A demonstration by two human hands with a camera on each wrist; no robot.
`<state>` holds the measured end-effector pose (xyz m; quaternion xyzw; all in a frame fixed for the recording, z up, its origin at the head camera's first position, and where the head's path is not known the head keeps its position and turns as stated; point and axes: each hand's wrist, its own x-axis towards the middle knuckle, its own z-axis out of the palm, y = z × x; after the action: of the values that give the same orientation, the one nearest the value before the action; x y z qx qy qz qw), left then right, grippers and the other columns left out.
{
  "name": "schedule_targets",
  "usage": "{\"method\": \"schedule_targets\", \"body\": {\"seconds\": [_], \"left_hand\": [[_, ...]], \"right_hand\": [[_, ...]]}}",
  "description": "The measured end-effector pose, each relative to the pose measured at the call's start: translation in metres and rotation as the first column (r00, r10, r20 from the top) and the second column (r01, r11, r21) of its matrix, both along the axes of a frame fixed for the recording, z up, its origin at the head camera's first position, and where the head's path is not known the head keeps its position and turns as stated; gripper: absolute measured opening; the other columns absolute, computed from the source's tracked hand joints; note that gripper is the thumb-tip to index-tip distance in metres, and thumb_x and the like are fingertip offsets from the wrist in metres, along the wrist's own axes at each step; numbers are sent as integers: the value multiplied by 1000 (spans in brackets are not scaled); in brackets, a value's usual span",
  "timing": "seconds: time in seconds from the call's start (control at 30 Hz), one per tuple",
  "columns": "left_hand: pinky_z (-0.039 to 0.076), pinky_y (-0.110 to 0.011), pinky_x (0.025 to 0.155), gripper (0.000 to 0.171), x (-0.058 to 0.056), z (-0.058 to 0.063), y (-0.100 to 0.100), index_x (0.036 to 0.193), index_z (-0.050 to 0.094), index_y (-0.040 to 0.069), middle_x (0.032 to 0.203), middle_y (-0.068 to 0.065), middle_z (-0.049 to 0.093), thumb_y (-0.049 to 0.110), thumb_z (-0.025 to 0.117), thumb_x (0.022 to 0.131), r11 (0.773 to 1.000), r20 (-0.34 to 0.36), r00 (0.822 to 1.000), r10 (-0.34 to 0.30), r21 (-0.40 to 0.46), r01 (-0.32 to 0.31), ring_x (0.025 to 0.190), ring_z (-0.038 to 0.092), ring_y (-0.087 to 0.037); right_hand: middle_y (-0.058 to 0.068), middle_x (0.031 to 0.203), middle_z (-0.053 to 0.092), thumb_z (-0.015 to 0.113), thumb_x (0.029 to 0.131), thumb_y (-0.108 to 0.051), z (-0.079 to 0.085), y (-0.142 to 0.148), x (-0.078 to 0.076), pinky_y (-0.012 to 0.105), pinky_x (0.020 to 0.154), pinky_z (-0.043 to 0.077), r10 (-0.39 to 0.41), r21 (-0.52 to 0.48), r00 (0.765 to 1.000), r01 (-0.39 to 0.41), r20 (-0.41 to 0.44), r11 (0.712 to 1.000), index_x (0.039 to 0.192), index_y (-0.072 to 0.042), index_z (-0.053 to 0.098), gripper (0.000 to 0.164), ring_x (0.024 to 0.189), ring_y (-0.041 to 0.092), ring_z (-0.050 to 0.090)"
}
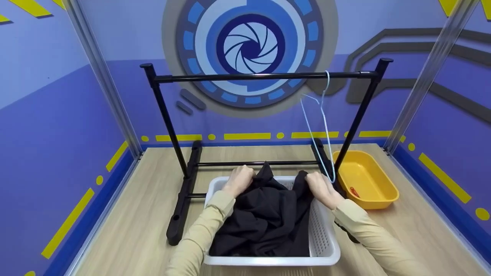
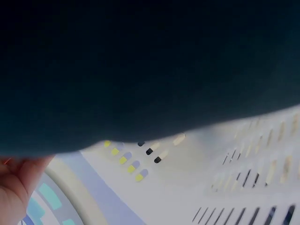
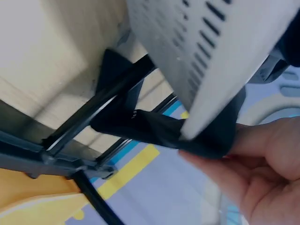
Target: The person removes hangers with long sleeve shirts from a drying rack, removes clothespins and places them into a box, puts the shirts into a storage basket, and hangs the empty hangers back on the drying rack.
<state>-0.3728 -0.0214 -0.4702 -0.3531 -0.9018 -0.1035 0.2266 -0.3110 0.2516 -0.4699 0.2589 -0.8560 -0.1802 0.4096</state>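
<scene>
A black cloth garment (image 1: 264, 214) lies bunched in a white plastic basket (image 1: 324, 230), partly lifted toward the basket's far rim. My left hand (image 1: 241, 181) grips its upper left part; the cloth fills most of the left wrist view and hides the fingertips. With my right hand (image 1: 321, 188) I pinch the garment's upper right edge. In the right wrist view thumb and fingers of the right hand (image 3: 262, 173) hold the black fabric (image 3: 215, 136), which drapes over the basket rim (image 3: 220, 89). The garment's exact kind is hidden by its folds.
A black metal rack (image 1: 253, 76) stands behind the basket, its feet on the wooden table (image 1: 126, 230). A light blue wire hanger (image 1: 326, 126) hangs on the bar's right side. To the right sits a yellow tray (image 1: 364, 176) with a small red object (image 1: 354, 191) inside.
</scene>
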Motion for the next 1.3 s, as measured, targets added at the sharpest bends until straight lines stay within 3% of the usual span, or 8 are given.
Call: {"method": "schedule_targets", "body": {"seconds": [0.07, 0.17, 0.27, 0.4, 0.53, 0.7, 1.1, 1.3], "left_hand": [[46, -34, 55, 15, 1, 1, -1, 60, 64, 11, 67, -2, 63, 0, 63, 71, 1000, 23, 1000, 4, 8, -4, 62, 60, -23], [45, -34, 55, 13, 2, 4, -3, 63, 65, 11, 69, -1, 63, 1, 64, 72, 1000, 57, 998, 7, 25, -9, 64, 60, -23], [45, -35, 55, 12, 3, 9, -4, 65, 64, 10, 70, -2, 64, 2, 64, 73, 999, 51, 999, 5, 36, -7, 65, 61, -24], [45, -36, 54, 11, 8, 19, -5, 67, 64, 10, 70, -2, 63, 2, 62, 74, 997, 51, 999, -1, 73, -3, 64, 60, -23], [45, -34, 56, 11, 16, 30, -7, 76, 68, 10, 74, -2, 64, 2, 61, 76, 991, 87, 996, -30, 134, 18, 66, 60, -21], [47, -32, 65, 17, 29, 42, -9, 91, 69, 8, 84, -4, 66, 0, 62, 77, 980, 99, 989, -113, 172, 95, 76, 62, -21], [46, -27, 67, 16, 54, 64, -13, 89, 68, 9, 86, -2, 65, -1, 62, 77, 965, 52, 971, -231, 135, 223, 78, 60, -16], [46, -27, 64, 17, 64, 76, -21, 87, 68, 10, 83, -1, 64, -1, 60, 77, 960, 32, 968, -249, 138, 242, 73, 60, -15]], "right_hand": [[4, 52, 35, 54, 68, 7, 1, 2, 1, 23, 43, 34, 17, 42, 998, -15, -54, 999, 57, -4, 39, 22, 45, 15, 40], [4, 49, 39, 52, 69, 12, -1, 5, -2, 25, 39, 33, 80, -105, 995, -73, 64, 992, 58, -4, 44, 21, 43, 16, 44], [4, 45, 45, 51, 70, 17, 0, 2, -5, 30, 35, 34, 191, -355, 959, -109, 207, 928, 60, -4, 53, 24, 41, 19, 49], [8, 58, 57, 54, 68, 19, 2, -5, -5, 35, 43, 42, 320, -496, 921, -176, 221, 850, 73, 0, 62, 21, 50, 23, 56], [10, 78, 65, 58, 69, 18, 7, -14, 0, 38, 58, 48, 382, -557, 886, -184, 263, 810, 83, 0, 67, 25, 67, 25, 62], [9, 85, 66, 58, 74, 16, 14, -20, 8, 37, 65, 48, 429, -612, 837, -149, 340, 776, 87, -3, 68, 26, 75, 24, 62], [3, 91, 66, 56, 77, 18, 30, -25, 24, 33, 71, 47, 582, -716, 717, -167, 384, 678, 92, -6, 70, 31, 84, 16, 61], [-2, 77, 63, 50, 77, 19, 47, -37, 32, 25, 58, 41, 672, -794, 645, -161, 365, 586, 90, -11, 70, 38, 63, 10, 52]]}}
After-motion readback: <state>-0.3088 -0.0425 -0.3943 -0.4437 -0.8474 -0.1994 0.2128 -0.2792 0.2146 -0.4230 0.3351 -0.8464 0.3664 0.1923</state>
